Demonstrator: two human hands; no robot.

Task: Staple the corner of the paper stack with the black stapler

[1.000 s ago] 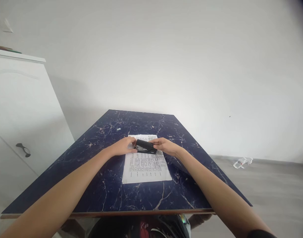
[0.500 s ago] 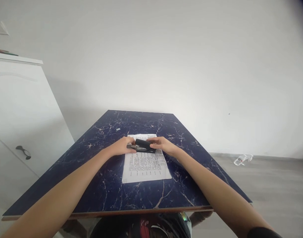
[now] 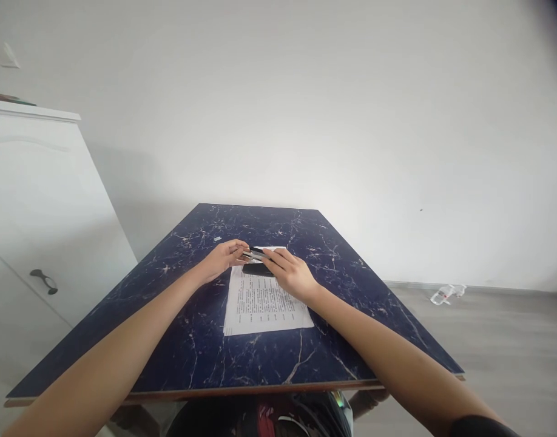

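A black stapler (image 3: 259, 269) with a silvery metal inner part is held between my two hands, over the upper part of a printed sheet of paper (image 3: 267, 306). My left hand (image 3: 227, 258) grips its left end with bent fingers. From the right, my right hand (image 3: 292, 273) has its fingers across the stapler's other end, partly hiding it. The stapler's upper and lower parts stand apart, with the metal part showing between them. The paper lies flat on the dark blue marbled table (image 3: 187, 358).
A small pale piece (image 3: 217, 238) lies on the table, left of the paper's far edge. To the left stands a white cabinet (image 3: 42, 182) with a dark handle (image 3: 43, 281). On the floor at right is a crumpled white plastic bag (image 3: 446, 294).
The stapler has been tilted and turned in my hands, showing its metal part from another side. My right hand has come round to its near side; my left fingers have shifted slightly up.
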